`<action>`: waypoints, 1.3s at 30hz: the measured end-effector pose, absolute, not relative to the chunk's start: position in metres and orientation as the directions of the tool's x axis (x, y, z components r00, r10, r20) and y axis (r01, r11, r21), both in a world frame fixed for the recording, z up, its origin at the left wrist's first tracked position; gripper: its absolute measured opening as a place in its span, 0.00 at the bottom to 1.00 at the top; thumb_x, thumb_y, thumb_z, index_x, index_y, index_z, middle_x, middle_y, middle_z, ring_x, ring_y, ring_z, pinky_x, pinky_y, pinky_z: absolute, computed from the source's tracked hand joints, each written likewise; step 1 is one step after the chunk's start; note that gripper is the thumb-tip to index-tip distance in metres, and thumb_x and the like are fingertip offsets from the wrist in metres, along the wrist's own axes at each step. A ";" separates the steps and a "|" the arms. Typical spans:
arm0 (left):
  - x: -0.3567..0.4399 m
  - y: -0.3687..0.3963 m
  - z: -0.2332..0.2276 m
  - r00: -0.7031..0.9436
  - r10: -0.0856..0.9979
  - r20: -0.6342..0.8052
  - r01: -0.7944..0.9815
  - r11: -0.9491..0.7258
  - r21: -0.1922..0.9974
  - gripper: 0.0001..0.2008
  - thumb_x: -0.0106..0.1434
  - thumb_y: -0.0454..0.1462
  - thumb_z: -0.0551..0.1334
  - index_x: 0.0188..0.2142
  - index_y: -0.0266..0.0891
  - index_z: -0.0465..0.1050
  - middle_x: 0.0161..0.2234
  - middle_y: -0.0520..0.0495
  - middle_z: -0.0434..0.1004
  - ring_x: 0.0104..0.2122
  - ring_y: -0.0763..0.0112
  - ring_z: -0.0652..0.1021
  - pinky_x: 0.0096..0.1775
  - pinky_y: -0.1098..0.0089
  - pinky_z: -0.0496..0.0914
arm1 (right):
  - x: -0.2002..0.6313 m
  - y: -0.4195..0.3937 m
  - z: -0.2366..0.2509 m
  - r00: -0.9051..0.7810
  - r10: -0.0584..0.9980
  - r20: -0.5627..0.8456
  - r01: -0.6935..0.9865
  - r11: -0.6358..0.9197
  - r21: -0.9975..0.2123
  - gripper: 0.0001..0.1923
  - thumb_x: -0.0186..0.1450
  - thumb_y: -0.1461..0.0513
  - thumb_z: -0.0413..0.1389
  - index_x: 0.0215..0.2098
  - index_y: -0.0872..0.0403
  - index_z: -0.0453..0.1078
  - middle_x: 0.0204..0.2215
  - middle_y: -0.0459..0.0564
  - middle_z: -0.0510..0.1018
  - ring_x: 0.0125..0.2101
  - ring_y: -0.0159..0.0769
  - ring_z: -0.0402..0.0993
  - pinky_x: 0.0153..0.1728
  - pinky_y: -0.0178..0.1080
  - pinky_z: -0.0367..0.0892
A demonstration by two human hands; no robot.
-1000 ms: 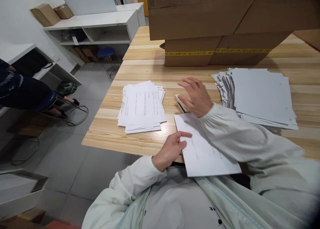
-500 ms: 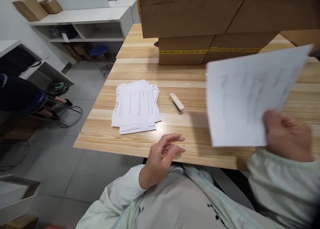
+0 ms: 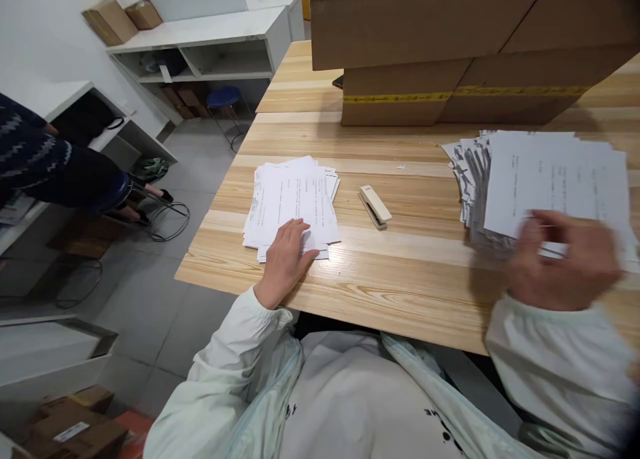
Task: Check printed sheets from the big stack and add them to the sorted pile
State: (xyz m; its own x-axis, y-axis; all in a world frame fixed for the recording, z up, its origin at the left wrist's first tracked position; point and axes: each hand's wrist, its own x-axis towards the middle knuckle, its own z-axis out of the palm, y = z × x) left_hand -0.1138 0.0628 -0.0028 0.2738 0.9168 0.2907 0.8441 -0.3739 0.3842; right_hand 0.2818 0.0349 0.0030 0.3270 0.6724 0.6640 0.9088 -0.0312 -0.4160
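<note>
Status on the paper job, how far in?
Done: a small stack lies under the left hand. In hand: the right hand, blurred, is on the top sheet of the large right pile. Stapler lies untouched between. Left: that thick pile; most remains.

A: Left-hand stack point(image 3: 293, 202)?

B: White printed sheets, loosely squared, corners fanned. Lies flat near the table's point(image 3: 400, 285) left edge, close to the near edge. Left hand point(image 3: 286, 259) rests flat on its near corner.

A: And the right-hand pile point(image 3: 540, 179)?

B: Thicker and messier, left edges splayed, printed page on top. Lies flat toward the table's right edge. Right hand point(image 3: 565, 262), blurred, is at its near edge; grip unclear.
</note>
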 end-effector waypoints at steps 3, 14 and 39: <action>-0.114 0.065 -0.008 0.266 0.929 0.258 0.867 -0.347 0.356 0.23 0.63 0.40 0.65 0.56 0.37 0.64 0.56 0.37 0.75 0.59 0.53 0.73 0.57 0.55 0.70 | 0.200 0.037 0.001 -0.111 0.764 0.635 0.762 0.475 -0.439 0.09 0.66 0.62 0.55 0.44 0.49 0.72 0.37 0.54 0.81 0.38 0.46 0.78 0.41 0.49 0.72; -0.105 0.070 0.007 0.164 0.977 0.135 0.922 -0.200 0.333 0.21 0.64 0.42 0.65 0.54 0.39 0.66 0.47 0.42 0.80 0.46 0.58 0.80 0.41 0.66 0.72 | 0.103 0.098 -0.016 -0.301 0.921 0.249 0.513 0.376 -0.772 0.10 0.69 0.61 0.49 0.39 0.52 0.72 0.34 0.50 0.80 0.36 0.40 0.72 0.39 0.45 0.67; -0.106 0.077 0.010 -0.155 0.974 0.165 0.817 0.033 0.575 0.09 0.64 0.37 0.58 0.31 0.40 0.77 0.25 0.51 0.78 0.26 0.74 0.72 0.34 0.72 0.60 | 0.088 0.099 -0.030 -0.219 0.970 0.100 0.063 0.116 -0.991 0.14 0.67 0.56 0.55 0.49 0.50 0.73 0.44 0.52 0.82 0.47 0.39 0.78 0.52 0.48 0.70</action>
